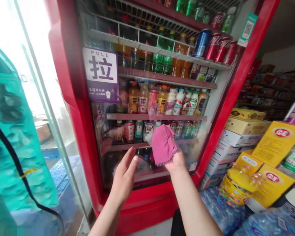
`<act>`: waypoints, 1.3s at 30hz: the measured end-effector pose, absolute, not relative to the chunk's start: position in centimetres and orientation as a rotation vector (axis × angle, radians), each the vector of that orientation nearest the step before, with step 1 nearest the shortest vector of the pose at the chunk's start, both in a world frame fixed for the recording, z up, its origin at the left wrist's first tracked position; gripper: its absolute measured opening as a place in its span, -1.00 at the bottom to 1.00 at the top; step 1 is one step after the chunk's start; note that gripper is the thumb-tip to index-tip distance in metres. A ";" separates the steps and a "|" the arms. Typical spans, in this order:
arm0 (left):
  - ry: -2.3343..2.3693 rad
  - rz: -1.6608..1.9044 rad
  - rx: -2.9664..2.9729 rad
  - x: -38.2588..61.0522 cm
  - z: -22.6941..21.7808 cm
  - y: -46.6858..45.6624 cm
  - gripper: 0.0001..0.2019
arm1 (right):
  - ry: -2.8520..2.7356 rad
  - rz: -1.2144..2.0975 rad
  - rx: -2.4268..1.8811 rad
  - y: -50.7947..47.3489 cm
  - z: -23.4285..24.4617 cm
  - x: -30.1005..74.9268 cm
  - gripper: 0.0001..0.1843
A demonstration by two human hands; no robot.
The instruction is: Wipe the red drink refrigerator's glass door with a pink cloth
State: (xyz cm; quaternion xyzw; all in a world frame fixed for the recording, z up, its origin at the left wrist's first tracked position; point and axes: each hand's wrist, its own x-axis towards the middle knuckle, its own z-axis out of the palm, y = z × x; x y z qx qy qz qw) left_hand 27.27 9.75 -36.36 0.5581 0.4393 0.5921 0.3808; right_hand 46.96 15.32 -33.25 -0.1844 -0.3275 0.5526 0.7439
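Observation:
A pink cloth [163, 144] with a dark scalloped edge is in my right hand [175, 162], which holds it up before the glass door [142, 167] of a red drinks fridge [147, 203]. The cloth covers most of the right fingers. Lower and to the left, my left hand [125, 173] is in front of the same glass, holding nothing, fingers stretched out and the thumb apart. Behind the glass, bottles [162, 100] and cans [129, 131] stand on several shelves. A purple and white pull sign [102, 75] is stuck at the upper left of the door.
On the right are stacked cartons [241, 141], yellow boxes [276, 150], a yellow tub [238, 183] and wrapped water bottles [267, 224]. A glass panel edge [51, 114] runs down the left, beside a turquoise cover [22, 141] with a black cable [19, 167].

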 end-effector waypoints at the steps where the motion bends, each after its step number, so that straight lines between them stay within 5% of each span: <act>1: 1.097 1.488 1.399 27.7 -36.5 9.3 -0.29 | -0.700 1.288 -0.368 14.1 -34.3 46.9 -0.52; 7: 0.980 1.428 1.264 30.3 -39.7 5.3 -0.52 | -0.612 1.486 -0.444 7.1 -41.7 45.9 -0.54; 14: 1.022 1.263 1.192 32.1 -46.1 2.1 -0.51 | -0.575 1.674 -0.510 1.7 -48.5 45.3 -0.27; 18: 1.096 1.193 1.176 32.4 -48.5 1.2 -0.50 | -0.543 1.663 -0.558 0.2 -51.5 45.1 -0.45; 30: 1.105 1.143 1.072 32.1 -50.8 0.5 -0.89 | -0.684 1.438 -0.826 -0.8 -53.3 45.6 -0.56; 39: 0.961 1.149 0.626 27.9 -51.5 1.2 -0.76 | -0.625 1.202 -1.057 0.0 -56.0 48.4 -0.54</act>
